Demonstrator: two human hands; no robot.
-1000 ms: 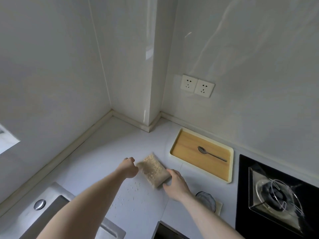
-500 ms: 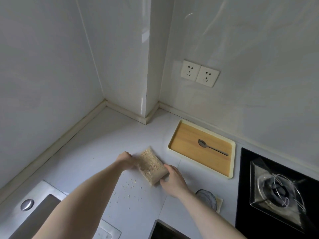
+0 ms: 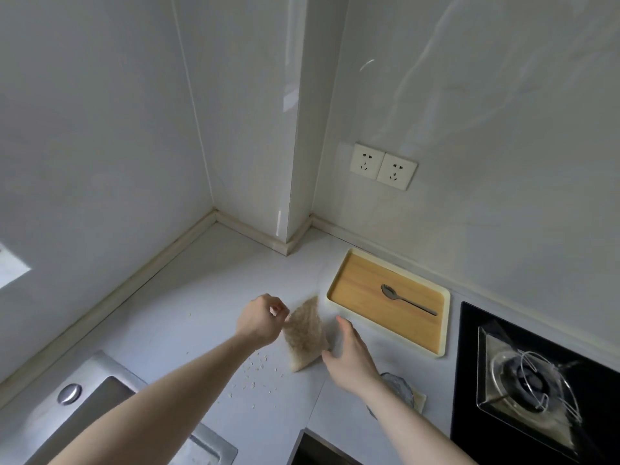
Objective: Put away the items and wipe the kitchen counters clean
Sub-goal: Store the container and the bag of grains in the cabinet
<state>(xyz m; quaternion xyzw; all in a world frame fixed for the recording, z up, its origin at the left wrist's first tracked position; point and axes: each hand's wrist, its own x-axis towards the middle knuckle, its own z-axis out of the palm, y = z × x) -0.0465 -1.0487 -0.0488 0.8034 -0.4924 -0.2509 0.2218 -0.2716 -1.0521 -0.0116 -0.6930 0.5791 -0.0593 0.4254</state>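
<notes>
Kitchen corner, pale grey counter (image 3: 174, 297) meeting glossy light walls, with a boxed column at the far corner and a double socket (image 3: 383, 166) on the wall to the right of it. Item one: clear bag of oats (image 3: 304, 333), mid-counter, just left of the tray, its near corner resting on the surface and its far end tipped up. Left hand (image 3: 258, 318) pinches the bag's upper left edge, fingers curled; right hand (image 3: 349, 355) lies with straight fingers against the bag's right side, steadying it. Handling, as judged: light, soft, limp, contents shifting; film likely slippery; best taken by the top edge with a palm beneath, mouth kept up, since it seems to leak. Item two: loose flakes (image 3: 256, 372) scattered on the counter near and left of the bag, with a stray one farther left. Item three: wooden tray (image 3: 342, 281) with cream rim, far right, holding one metal spoon (image 3: 407, 299). Item four: small glass dish (image 3: 401, 391) on a pale mat, partly hidden by the right forearm. Fixtures: steel sink (image 3: 97, 370) at near left, black gas hob (image 3: 469, 427) at right. Edges and room: open counter lies left and far of the bag toward the wall; tray rim crowds the right side; sink lip and counter's near edge bound any sweep toward the body.
</notes>
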